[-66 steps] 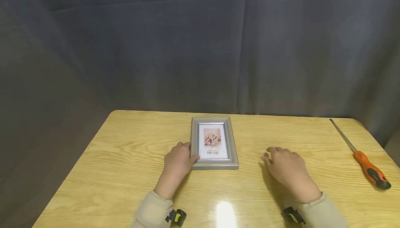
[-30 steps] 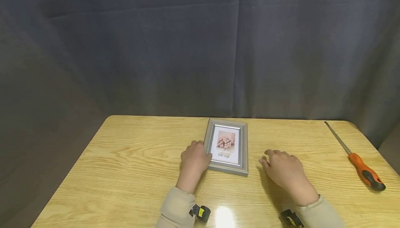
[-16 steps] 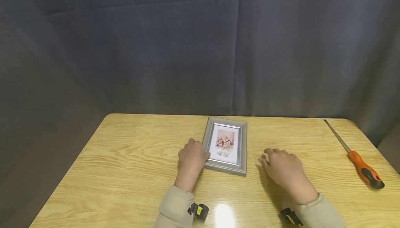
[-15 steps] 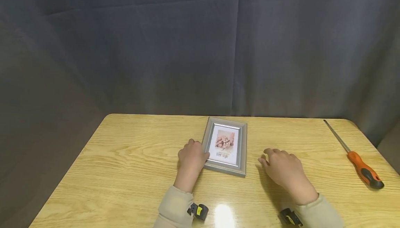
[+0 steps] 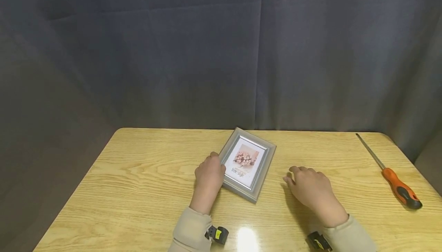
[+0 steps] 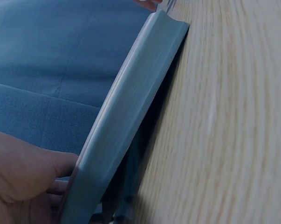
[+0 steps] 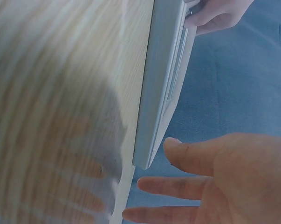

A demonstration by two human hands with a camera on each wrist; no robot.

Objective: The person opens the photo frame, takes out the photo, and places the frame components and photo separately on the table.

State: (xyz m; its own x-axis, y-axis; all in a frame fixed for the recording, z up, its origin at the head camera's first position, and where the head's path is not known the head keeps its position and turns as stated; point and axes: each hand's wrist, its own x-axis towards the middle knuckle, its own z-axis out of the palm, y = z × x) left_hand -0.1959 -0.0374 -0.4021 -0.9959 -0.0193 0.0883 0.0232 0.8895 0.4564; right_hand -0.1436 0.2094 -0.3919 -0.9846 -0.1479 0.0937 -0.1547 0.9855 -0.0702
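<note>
Frame (image 5: 265, 169), silver-grey with a print (image 5: 246, 162) of pink flowers and the words "free style", is located near the middle of the far edge of the worktop (image 5: 145, 175). It is set clockwise of square, front face up. Its left side is raised and its right side is down on the worktop; the left wrist view shows a dark gap beneath the near rail, widest at the hand end.

Left hand (image 5: 209, 173): grasping the frame by its left side, toward the near left corner. The thumb bears on the front; the other fingers are mostly hidden.

Right hand (image 5: 310, 186): released. It is held over the worktop to the right of the frame, apart from it, palm facing it, fingers spread and slightly bent.

Screwdriver (image 5: 400, 188): lies along the right edge of the worktop, well apart from both hands. The tip points to the far edge, near the far right corner; the orange and black handle is toward the near side.

Dark curtain (image 5: 193, 52) hangs behind the far edge.
</note>
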